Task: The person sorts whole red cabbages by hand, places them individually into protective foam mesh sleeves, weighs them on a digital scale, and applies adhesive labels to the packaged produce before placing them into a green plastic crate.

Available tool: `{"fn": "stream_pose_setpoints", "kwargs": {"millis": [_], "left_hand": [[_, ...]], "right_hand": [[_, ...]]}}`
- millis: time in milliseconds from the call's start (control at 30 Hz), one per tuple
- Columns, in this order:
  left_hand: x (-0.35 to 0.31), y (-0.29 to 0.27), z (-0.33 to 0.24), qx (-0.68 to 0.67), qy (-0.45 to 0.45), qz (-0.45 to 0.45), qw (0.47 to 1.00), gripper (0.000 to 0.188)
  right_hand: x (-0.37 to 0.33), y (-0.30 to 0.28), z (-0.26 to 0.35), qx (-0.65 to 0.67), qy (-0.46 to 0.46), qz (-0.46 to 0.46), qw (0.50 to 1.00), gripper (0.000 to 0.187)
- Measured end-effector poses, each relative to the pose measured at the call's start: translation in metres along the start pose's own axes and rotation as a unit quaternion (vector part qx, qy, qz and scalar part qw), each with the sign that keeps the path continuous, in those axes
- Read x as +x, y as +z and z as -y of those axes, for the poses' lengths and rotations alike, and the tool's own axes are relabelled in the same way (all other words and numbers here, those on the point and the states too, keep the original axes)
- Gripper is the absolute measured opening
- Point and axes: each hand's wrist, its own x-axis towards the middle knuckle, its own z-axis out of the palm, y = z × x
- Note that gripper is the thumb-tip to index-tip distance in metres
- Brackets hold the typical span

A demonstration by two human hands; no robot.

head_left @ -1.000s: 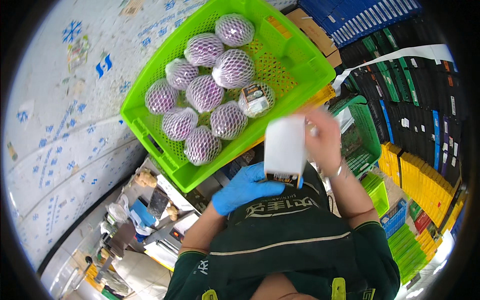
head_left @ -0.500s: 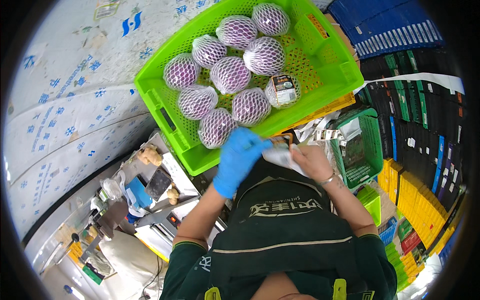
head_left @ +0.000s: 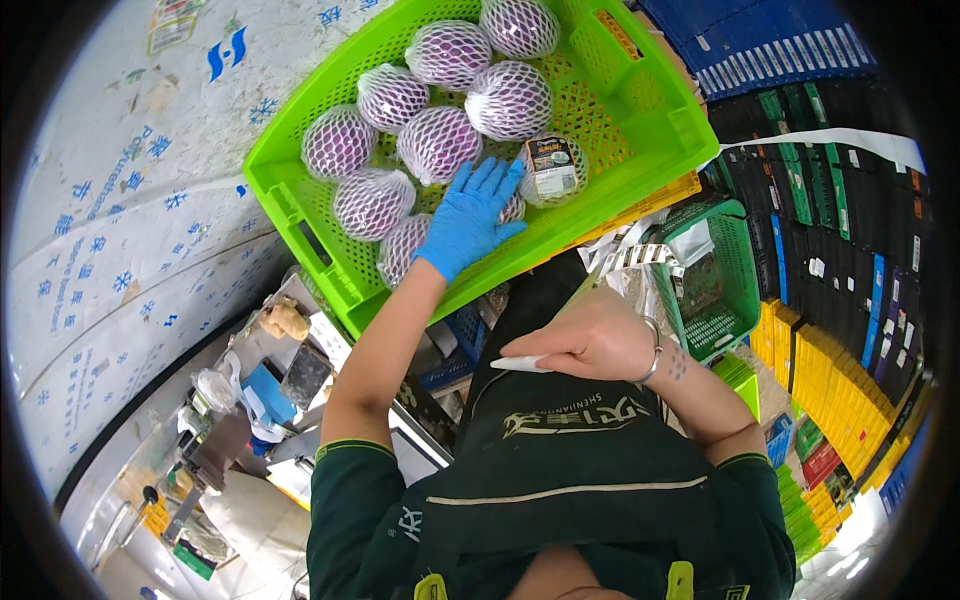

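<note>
My left hand [head_left: 470, 222], in a blue glove, reaches into a bright green crate [head_left: 345, 290]. Its fingers are spread over a round purple vegetable [head_left: 512, 208], apparently a red cabbage, in a white foam net; the hand hides most of it. Against its wrist side sits another netted purple head [head_left: 402, 248]. A netted head with a black and white label [head_left: 555, 168] lies just right of the fingertips. My bare right hand [head_left: 600, 340] is closed in front of the apron, pinching a white label strip [head_left: 520, 364]; part of the strip shows beyond the hand.
More netted purple heads [head_left: 438, 145] fill the crate's left and middle. A darker green basket [head_left: 735, 290] stands to the right, before stacked black and yellow crates [head_left: 820, 350]. At left are a cluttered bench with ginger-like roots [head_left: 284, 320] and a printed white wall panel [head_left: 130, 200].
My left hand has left the label strip and moved up into the crate onto a netted head. My right hand has come slightly lower and left, still holding the strip.
</note>
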Motion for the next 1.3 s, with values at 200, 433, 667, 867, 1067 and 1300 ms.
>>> {"fn": "stream_pose_setpoints", "kwargs": {"millis": [200,433,667,867,1067,1300], "left_hand": [[-0.097,-0.134,-0.101,-0.846,-0.101,0.046,0.522,0.062],[-0.142,-0.107,-0.127,-0.652,-0.365,-0.088,0.659,0.020],[-0.149,-0.107,-0.099,-0.539,-0.394,-0.215,0.713,0.015],[-0.135,-0.031,0.000,-0.272,-0.517,-0.273,0.764,0.025],[-0.110,-0.056,0.000,-0.013,-0.224,-0.234,0.946,0.065],[-0.105,-0.033,0.012,-0.040,-0.155,-0.039,0.986,0.073]], "right_hand": [[0.017,-0.032,0.020,-0.128,0.037,-0.121,0.984,0.035],[0.037,0.018,0.018,0.096,-0.033,-0.060,0.993,0.020],[-0.011,0.058,-0.027,0.054,0.313,0.097,0.943,0.055],[-0.041,0.050,-0.054,-0.071,0.297,0.119,0.945,0.040],[-0.012,0.034,-0.034,-0.053,0.234,0.073,0.968,0.018],[0.027,0.007,0.025,-0.098,0.052,0.059,0.992,0.024]]}}
